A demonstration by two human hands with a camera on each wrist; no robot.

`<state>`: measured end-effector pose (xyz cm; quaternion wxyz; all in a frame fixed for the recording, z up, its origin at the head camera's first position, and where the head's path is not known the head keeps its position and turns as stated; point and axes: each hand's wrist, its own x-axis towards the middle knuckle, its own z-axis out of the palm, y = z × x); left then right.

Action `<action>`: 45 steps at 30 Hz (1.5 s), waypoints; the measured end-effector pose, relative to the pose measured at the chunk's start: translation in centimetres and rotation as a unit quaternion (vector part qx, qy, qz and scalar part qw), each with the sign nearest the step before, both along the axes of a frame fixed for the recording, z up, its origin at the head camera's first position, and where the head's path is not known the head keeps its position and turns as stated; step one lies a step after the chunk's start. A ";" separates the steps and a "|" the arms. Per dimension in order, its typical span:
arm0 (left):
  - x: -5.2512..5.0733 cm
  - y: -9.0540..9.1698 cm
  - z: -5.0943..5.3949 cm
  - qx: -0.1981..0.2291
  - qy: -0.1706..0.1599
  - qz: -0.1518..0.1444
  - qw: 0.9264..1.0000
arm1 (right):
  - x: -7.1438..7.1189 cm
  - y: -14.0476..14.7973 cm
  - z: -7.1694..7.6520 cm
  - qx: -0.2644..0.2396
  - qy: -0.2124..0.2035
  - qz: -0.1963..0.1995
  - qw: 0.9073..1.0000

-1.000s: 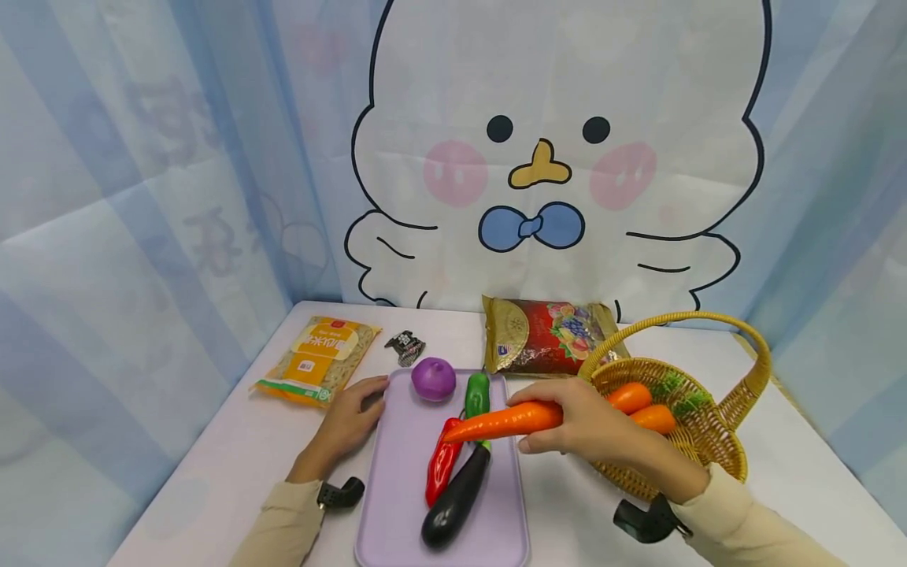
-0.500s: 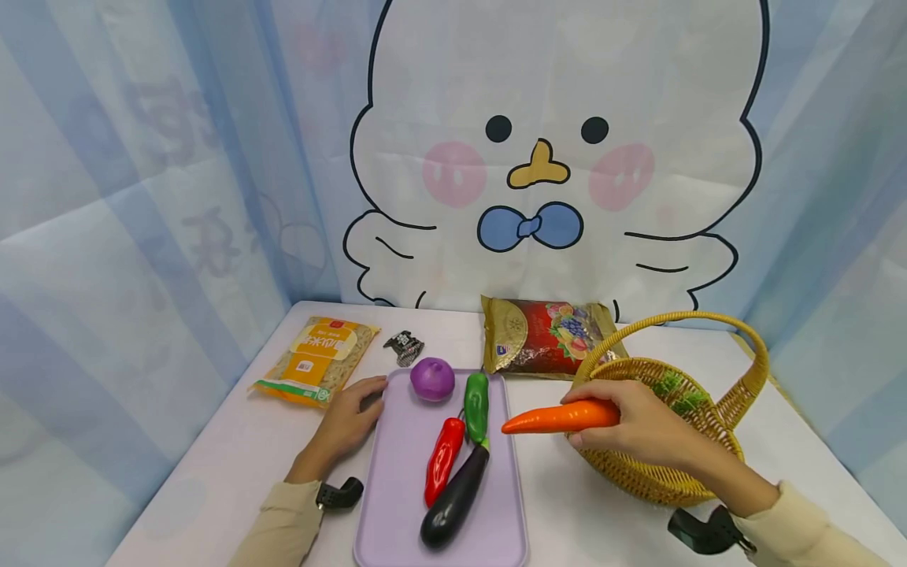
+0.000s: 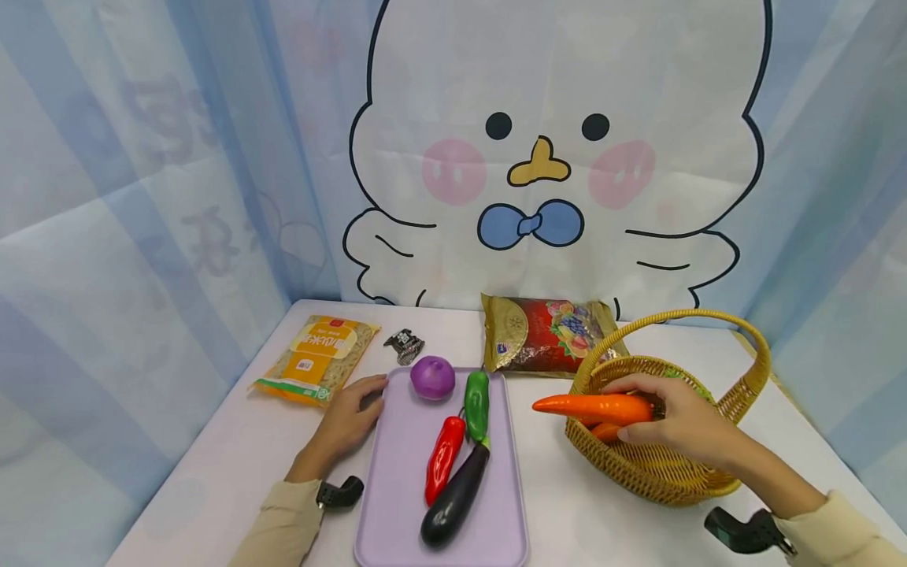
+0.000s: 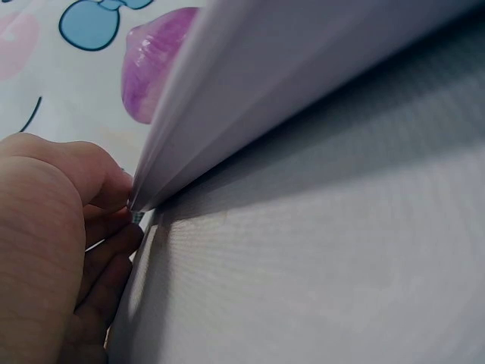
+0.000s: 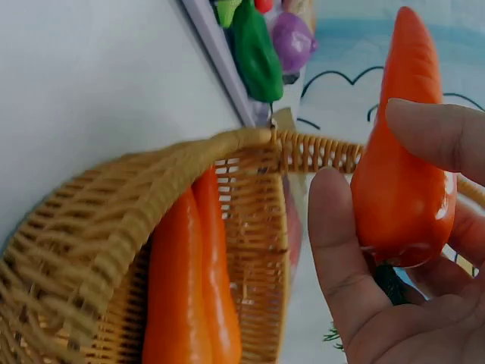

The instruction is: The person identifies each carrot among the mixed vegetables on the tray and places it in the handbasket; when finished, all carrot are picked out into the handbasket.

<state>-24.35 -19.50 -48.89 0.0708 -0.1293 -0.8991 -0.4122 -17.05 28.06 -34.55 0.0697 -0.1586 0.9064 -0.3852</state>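
Observation:
My right hand (image 3: 683, 417) grips an orange carrot (image 3: 598, 407) by its thick end, above the left part of the wicker basket (image 3: 641, 487). Its tip points left. In the right wrist view, two more carrots (image 5: 178, 280) lie inside the basket. My left hand (image 3: 350, 421) touches the left rim of the lilac tray (image 3: 386, 504) with its fingertips near the far corner. Resting on the tray are a purple onion (image 3: 433, 378), a green pepper (image 3: 477, 405), a red pepper (image 3: 444, 461) and an eggplant (image 3: 456, 496).
A red and gold packet (image 3: 549, 337) stands behind the tray and basket. Back left lie a yellow bag of grain (image 3: 319, 358) and a small black wrapper (image 3: 405, 346). The basket's handle (image 3: 758, 354) arches over it. Printed curtains (image 3: 524, 276) close off the table's back and sides.
My right hand has carried the carrot rightward, from over the tray to over the basket. The left hand and the items on the tray stay put.

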 end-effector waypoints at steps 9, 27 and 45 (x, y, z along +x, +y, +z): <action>0.0 0.0 0.1 -0.003 -0.006 0.000 1.000 | -0.2 2.6 -0.6 0.024 0.028 -0.036 0.999; -0.1 -0.2 0.4 -0.005 -0.019 0.005 1.000 | -0.7 6.9 -1.8 0.080 0.005 -0.068 0.994; -0.1 0.0 -0.1 -0.004 -0.010 0.006 1.000 | -0.7 7.7 -2.5 0.143 0.022 -0.041 0.989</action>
